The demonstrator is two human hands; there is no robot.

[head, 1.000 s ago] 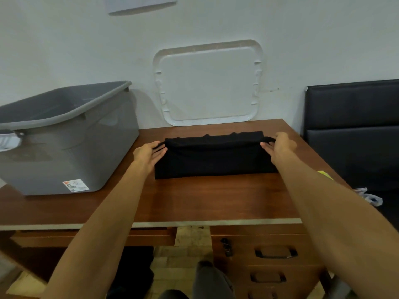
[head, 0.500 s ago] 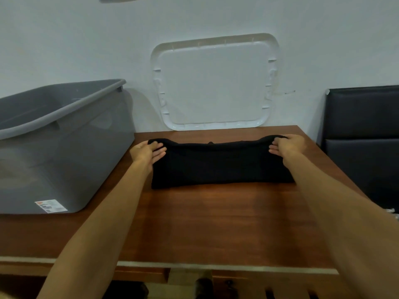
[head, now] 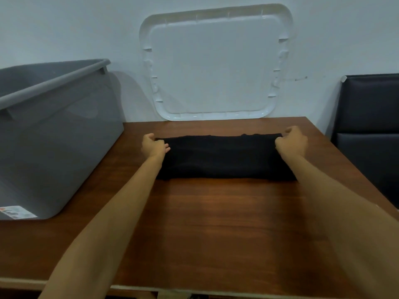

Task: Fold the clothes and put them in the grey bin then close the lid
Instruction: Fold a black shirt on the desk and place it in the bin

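Flat on the wooden surface (head: 216, 229): folded black cloth (head: 222, 157). Gripped at its far left corner by the left hand (head: 154, 145), far right by the right hand (head: 291, 143), fingers curled. Further back, open grey bin (head: 54, 137) on the left, white lid (head: 216, 65) propped against the wall.

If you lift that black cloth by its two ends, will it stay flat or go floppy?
Probably floppy: the black cloth lies limp and flat on the table. Held only at its ends by the left hand and right hand, its middle would likely sag. It looks thin, so probably light.
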